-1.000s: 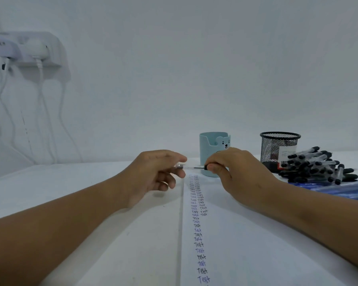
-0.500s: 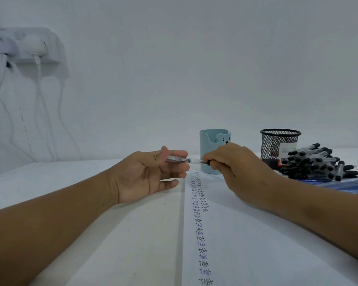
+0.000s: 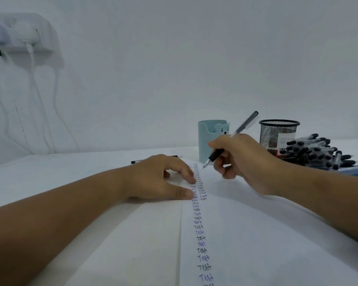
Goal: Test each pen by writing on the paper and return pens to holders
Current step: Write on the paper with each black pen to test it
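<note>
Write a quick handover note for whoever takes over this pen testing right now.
Right hand grips a pen, tip just above the paper.
Left hand presses the paper flat.
A cap lies on the table behind the left hand.
Done: two columns of "Test" marks, the left one much longer.
Left: write with this pen, cap it, put it in a holder, blue cup or mesh cup; then work through the pile of pens on the right.

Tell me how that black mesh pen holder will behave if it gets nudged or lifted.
The black mesh pen holder is open wire mesh, so probably light for its size. It looks nearly empty, so a nudge would likely slide or tip it. The pile of pens lies against its right side and might brace it there.
</note>
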The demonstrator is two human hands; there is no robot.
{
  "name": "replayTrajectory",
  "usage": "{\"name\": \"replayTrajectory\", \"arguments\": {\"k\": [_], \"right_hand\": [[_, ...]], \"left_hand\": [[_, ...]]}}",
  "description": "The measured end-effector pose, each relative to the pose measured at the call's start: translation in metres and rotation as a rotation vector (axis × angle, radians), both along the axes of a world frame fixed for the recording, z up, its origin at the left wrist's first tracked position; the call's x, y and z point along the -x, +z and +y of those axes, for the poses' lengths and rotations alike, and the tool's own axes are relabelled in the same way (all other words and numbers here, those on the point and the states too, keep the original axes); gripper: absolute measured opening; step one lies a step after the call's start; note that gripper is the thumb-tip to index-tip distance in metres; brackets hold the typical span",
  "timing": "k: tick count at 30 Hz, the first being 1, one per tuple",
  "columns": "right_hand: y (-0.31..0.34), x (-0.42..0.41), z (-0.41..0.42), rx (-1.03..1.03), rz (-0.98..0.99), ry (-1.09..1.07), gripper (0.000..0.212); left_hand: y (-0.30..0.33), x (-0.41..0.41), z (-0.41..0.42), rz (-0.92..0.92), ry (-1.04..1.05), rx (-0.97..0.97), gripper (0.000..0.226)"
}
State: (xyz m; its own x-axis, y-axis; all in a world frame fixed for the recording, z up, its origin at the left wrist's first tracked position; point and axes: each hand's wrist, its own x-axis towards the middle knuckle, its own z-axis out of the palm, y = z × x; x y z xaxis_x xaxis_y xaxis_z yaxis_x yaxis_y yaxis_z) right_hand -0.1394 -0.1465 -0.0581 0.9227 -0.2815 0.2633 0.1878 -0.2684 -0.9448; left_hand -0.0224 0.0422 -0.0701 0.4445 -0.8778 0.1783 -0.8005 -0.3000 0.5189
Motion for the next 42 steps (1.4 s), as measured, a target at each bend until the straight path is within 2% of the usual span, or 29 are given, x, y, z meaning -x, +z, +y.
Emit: {"name": "replayTrajectory", "arguments": {"k": [2, 5, 7, 9, 14, 19, 36, 42], "right_hand": [[-0.001, 0.005, 0.006, -0.067, 0.136, 0.154, 0.021], [-0.006, 0.010, 0.012, 0.013, 0.191, 0.272, 0.018], [-0.008, 0.010, 0.016, 0.097, 0.149, 0.242, 0.015], [-0.011, 0.008, 0.018, 0.157, 0.088, 0.208, 0.039], [-0.014, 0.007, 0.023, 0.328, -0.007, 0.197, 0.047], [-0.014, 0.008, 0.025, 0.370, 0.039, 0.201, 0.040], [-0.013, 0.010, 0.026, 0.455, 0.055, 0.198, 0.035], [-0.014, 0.010, 0.025, 0.566, 0.037, 0.165, 0.033]], "left_hand": [[0.000, -0.002, 0.001, -0.009, -0.015, 0.008, 0.037], [-0.001, -0.003, 0.001, -0.026, -0.040, 0.015, 0.043], [-0.001, -0.002, 0.000, -0.030, -0.055, 0.028, 0.030], [-0.001, -0.001, 0.000, -0.022, -0.065, 0.029, 0.019], [0.000, -0.002, 0.001, -0.005, -0.089, -0.009, 0.027], [-0.002, -0.005, 0.000, 0.015, -0.084, -0.006, 0.045], [-0.001, -0.004, 0.002, 0.078, -0.085, -0.014, 0.034], [-0.002, -0.006, 0.002, 0.091, -0.086, -0.007, 0.040]]}}
